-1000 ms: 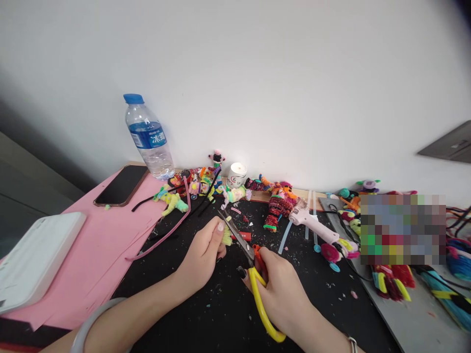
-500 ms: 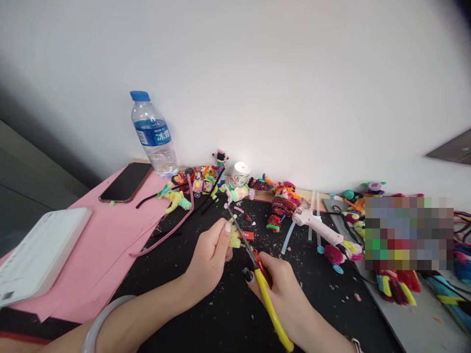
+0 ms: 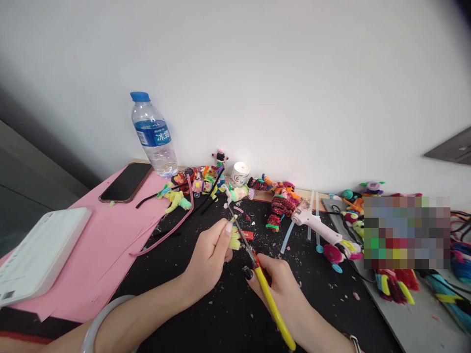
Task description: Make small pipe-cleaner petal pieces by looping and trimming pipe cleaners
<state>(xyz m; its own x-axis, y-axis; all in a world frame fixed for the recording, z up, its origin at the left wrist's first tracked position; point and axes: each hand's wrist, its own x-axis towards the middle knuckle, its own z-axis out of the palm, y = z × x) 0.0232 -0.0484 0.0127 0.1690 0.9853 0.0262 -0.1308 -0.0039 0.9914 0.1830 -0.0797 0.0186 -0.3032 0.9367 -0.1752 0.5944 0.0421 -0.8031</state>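
A small yellow fuzzy pipe-cleaner piece [image 3: 234, 239] is pinched between the thumb and fingers of my left hand [image 3: 211, 250]; the hand covers part of it. My right hand [image 3: 283, 289] grips a pair of scissors [image 3: 270, 304] with yellow and red handles. Their metal blades point up and away, lying right beside the yellow piece. Whether the blades touch it I cannot tell. Just behind the blades lies a small red label or box [image 3: 248, 235], partly hidden.
Along the wall lie several pipe-cleaner figures [image 3: 281, 206], a white cup [image 3: 241, 174] and a water bottle [image 3: 156, 137]. A glue gun [image 3: 318, 225] with glue sticks rests at right. Pink paper [image 3: 106, 240] at left carries a phone [image 3: 126, 182] and a white box [image 3: 44, 250]. Scraps litter the black surface.
Both hands, the scissors and the yellow piece stay almost in place. The scissor handles look slightly closer together; otherwise only a slight view shift shows.
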